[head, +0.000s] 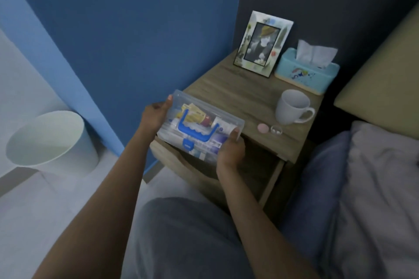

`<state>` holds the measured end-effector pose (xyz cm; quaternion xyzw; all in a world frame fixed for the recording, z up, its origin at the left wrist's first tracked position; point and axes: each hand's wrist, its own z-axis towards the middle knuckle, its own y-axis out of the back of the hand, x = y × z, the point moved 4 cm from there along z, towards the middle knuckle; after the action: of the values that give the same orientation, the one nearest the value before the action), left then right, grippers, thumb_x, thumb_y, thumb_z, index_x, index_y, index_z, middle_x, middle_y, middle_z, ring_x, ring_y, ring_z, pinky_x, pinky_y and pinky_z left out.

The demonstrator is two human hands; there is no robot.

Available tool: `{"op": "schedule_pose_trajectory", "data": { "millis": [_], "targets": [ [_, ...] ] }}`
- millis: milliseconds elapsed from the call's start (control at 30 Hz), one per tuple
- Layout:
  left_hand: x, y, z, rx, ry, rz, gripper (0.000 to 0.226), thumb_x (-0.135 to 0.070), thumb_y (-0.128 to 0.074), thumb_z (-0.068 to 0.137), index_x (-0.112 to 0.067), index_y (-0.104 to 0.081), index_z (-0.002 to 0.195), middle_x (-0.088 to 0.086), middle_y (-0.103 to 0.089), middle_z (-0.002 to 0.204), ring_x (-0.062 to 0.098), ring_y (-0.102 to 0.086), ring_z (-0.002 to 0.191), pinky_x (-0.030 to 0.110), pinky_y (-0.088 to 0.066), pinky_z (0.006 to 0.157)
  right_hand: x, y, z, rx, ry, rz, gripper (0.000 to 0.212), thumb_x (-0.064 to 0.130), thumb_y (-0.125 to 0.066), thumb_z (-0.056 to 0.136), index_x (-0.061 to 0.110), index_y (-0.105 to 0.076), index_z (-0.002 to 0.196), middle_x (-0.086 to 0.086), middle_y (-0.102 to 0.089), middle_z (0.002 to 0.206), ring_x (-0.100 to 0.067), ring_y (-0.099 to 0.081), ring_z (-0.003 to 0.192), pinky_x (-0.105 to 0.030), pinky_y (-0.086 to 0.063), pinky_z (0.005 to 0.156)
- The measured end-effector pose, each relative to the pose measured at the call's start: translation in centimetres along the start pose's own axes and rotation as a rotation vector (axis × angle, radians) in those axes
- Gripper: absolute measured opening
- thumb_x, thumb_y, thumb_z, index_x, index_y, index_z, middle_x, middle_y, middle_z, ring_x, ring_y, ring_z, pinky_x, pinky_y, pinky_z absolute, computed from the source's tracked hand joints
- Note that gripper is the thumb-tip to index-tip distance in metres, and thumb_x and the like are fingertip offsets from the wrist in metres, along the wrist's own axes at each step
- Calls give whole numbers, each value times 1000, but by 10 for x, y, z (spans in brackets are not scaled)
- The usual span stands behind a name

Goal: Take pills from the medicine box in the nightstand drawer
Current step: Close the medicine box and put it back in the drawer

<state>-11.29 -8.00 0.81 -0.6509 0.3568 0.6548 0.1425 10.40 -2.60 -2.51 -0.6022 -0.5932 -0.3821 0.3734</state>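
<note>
I hold the clear medicine box (199, 127) in the air with both hands, just above the open drawer (260, 172) of the wooden nightstand (238, 88). My left hand (156, 113) grips its left end, thumb on the lid; my right hand (231, 149) clasps the near right corner, thumb also on top. The lid is shut, its blue handle (195, 130) lying flat, and packets and tubes show through the plastic. On the nightstand top, to the right, stand a white mug (292, 106), a small pink lid (263, 127) and a tiny clear container (276, 129); farther back are a picture frame (263, 45) and a tissue box (306, 75). A white bin (52, 140) sits on the floor at left.
</note>
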Motion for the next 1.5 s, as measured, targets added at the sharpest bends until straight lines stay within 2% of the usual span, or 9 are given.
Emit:
{"op": "schedule_pose_trajectory", "data": {
  "millis": [167,367,500,567,667,800,1133,1333,1500],
  "targets": [
    [14,-15,12,96,-20,60,50,-40,-48,96,-3,-56,128,13,-55,136,25,-49,127,33,-36,106,-19,1,3,-23,-13,-8,44,48,-35,98,14,-57,117,-2,-68,97,-11,-68,81,-21,-50,59],
    [40,-30,28,159,20,114,49,-32,-44,99,10,-55,120,32,-53,130,40,-48,125,45,-36,104,-40,-2,17,-29,-96,-35,43,46,-36,99,13,-56,118,-2,-66,94,-13,-67,80,-21,-48,57],
    [63,-45,41,223,108,241,49,-38,-38,100,1,-63,83,28,-60,85,37,-57,93,34,-38,73,-56,-3,33,-12,-167,-41,41,45,-37,99,13,-57,116,-2,-66,92,-14,-68,80,-22,-51,58],
    [73,-51,49,238,118,279,56,-39,-35,100,8,-65,97,34,-63,101,42,-59,101,37,-39,78,-63,-3,41,12,-187,-50,41,44,-37,99,13,-57,117,-4,-67,96,-17,-69,84,-25,-55,64],
    [84,-59,60,249,143,300,54,-41,-33,100,2,-60,119,28,-60,122,38,-55,115,40,-41,94,-71,-4,51,19,-222,-73,41,43,-36,100,13,-55,119,-7,-66,103,-20,-68,90,-32,-57,76],
    [99,-67,69,290,133,303,51,-40,-33,100,-2,-58,125,23,-58,128,34,-53,119,31,-35,89,-80,-4,59,23,-249,-94,42,43,-34,100,14,-55,122,-9,-66,109,-20,-67,93,-31,-55,76],
    [120,-80,79,355,205,432,54,-45,-30,99,-4,-61,117,19,-62,116,33,-55,112,33,-34,81,-95,-2,72,6,-301,-101,42,43,-33,100,14,-53,124,-7,-65,106,-18,-65,91,-28,-52,69],
    [130,-87,84,351,243,425,37,-47,-33,98,-20,-56,87,-2,-53,80,12,-50,75,28,-35,66,-100,-1,80,-16,-296,-94,43,45,-33,100,15,-54,122,-3,-64,96,-14,-64,82,-26,-47,60],
    [131,-88,85,331,234,418,33,-44,-34,99,-20,-54,89,-4,-52,77,7,-48,70,28,-35,63,-102,-2,83,-32,-277,-109,42,46,-33,99,16,-54,121,-2,-63,95,-12,-63,79,-23,-44,56]
  ]
}}
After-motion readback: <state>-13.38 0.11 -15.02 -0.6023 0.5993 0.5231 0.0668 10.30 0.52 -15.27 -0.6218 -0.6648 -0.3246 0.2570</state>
